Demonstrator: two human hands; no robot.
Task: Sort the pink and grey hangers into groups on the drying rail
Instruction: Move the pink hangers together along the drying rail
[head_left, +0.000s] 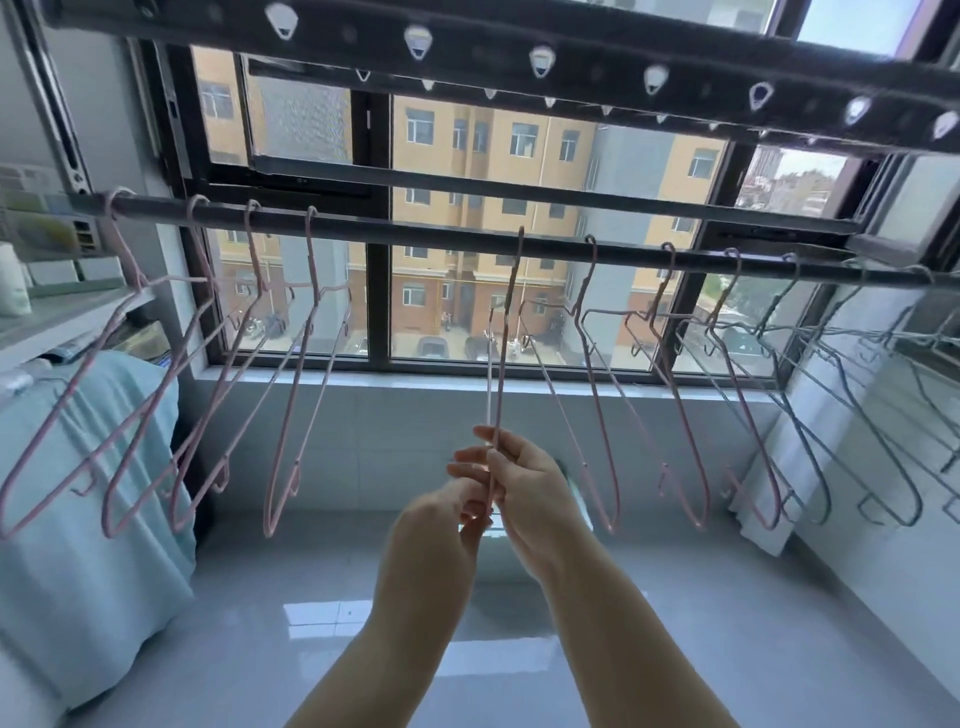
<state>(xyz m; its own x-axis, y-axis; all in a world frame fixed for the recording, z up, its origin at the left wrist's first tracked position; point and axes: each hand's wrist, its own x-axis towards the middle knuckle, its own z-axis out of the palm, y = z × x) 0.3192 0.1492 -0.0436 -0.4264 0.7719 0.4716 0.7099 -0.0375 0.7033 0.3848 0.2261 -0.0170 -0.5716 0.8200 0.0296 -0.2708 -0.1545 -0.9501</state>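
Centre pink hanger (502, 364) hooked on drying rail (415, 232); right hand (524, 483) and left hand (441, 519) both pinch its lower end. Grey hangers (852, 415) grouped right.

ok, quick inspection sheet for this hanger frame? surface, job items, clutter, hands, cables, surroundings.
Surface: dark drying rail spans the window.
Job's things: four left pink hangers; held pink hanger mid-rail, hook on the rail; three right pink hangers; grey hangers at the far right.
Clutter: light blue cloth lower left; shelf items behind it, blurred.
Grippers: left hand and right hand both grip the held pink hanger's lower end.
Cables: nothing seen.
Surroundings: window frame, apartment block outside; perforated rack overhead.
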